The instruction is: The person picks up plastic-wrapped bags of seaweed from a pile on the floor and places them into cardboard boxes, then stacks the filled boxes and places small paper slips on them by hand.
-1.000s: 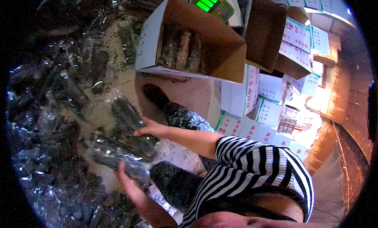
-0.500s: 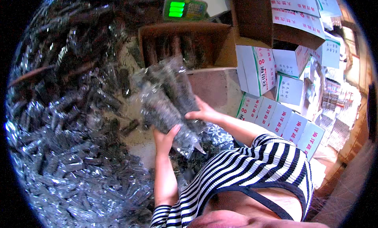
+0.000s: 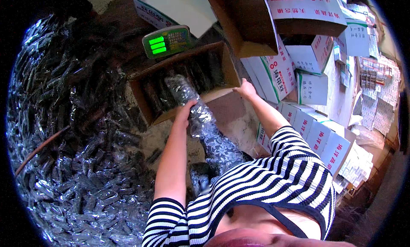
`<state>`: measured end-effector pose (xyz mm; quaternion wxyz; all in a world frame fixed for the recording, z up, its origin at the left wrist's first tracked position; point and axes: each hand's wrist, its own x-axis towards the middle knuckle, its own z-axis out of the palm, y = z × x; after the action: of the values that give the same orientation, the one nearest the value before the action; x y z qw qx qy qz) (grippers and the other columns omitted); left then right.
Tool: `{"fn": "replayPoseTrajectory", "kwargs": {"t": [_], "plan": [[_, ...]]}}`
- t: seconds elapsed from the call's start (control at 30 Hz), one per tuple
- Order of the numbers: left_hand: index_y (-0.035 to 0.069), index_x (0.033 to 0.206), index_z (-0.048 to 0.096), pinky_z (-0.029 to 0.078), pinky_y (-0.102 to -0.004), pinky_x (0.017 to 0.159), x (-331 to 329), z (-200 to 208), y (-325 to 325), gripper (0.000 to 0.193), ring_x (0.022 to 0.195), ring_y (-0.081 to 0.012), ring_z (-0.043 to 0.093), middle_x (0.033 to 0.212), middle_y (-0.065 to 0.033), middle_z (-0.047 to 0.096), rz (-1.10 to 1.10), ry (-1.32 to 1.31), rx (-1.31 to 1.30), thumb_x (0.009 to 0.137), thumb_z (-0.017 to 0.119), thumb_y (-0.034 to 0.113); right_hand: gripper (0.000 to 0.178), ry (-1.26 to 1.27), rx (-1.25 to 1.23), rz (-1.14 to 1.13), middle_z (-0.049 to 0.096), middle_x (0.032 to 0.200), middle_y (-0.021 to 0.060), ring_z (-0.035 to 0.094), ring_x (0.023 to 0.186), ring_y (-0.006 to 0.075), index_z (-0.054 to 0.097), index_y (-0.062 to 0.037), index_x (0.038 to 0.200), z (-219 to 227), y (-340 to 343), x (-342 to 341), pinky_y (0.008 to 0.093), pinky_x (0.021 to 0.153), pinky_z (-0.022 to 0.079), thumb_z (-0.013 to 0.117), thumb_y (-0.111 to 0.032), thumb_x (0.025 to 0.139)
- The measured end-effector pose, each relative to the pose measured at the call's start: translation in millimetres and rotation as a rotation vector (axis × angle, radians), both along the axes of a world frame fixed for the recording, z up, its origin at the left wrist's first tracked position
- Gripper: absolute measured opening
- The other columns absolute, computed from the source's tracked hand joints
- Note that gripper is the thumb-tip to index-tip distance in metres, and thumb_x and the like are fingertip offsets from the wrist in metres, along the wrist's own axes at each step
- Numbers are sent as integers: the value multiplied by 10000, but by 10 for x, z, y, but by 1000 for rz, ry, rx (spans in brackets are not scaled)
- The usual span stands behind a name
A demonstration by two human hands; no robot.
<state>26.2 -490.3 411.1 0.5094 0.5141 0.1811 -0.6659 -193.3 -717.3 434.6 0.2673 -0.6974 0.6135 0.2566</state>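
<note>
My left hand (image 3: 184, 114) is closed around a clear plastic bag (image 3: 188, 93) packed with dark stuff. The bag's far end reaches over the near side of an open brown cardboard box (image 3: 229, 67), while its near end sticks out toward me. Inside the box lie several dark packets, side by side and hard to make out in the shade. My right hand (image 3: 246, 90) is by the box's right near corner, thumb and fingers apart, with nothing in it. Whether it touches the box edge I cannot tell.
Just behind the box stands a scale display (image 3: 165, 42) with lit green bars. A large heap of similar dark bags (image 3: 85, 191) covers the left side, a thin brown rod (image 3: 40, 151) across it. White printed cartons (image 3: 314, 132) are stacked on the right.
Both hands have moved forward to the box. The right hand has let go of its bag; the left hand still holds one, which now reaches into the box. The view has shifted.
</note>
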Motion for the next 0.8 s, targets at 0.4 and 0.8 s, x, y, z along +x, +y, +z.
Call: {"fn": "replayPoseTrajectory", "kwargs": {"t": [0.4, 0.8], "plan": [[-46, 1081, 584, 522, -356, 805, -554, 843, 1069, 443, 877, -224, 643, 986, -122, 651, 5, 152, 76, 769, 714, 240, 700, -711, 680, -560, 567, 1215, 133, 545, 1078, 198, 442, 8, 1330, 643, 2113, 301, 317, 868, 457, 687, -399, 816], [-50, 1066, 577, 526, -362, 771, -236, 840, 1740, 378, 858, -231, 641, 1000, -125, 645, 208, -30, 105, 757, 727, 107, 619, -775, 430, -605, 635, 1058, 113, 595, 947, 233, 437, -16, 1340, 571, 783, 359, 363, 840, 482, 674, -291, 839]]}}
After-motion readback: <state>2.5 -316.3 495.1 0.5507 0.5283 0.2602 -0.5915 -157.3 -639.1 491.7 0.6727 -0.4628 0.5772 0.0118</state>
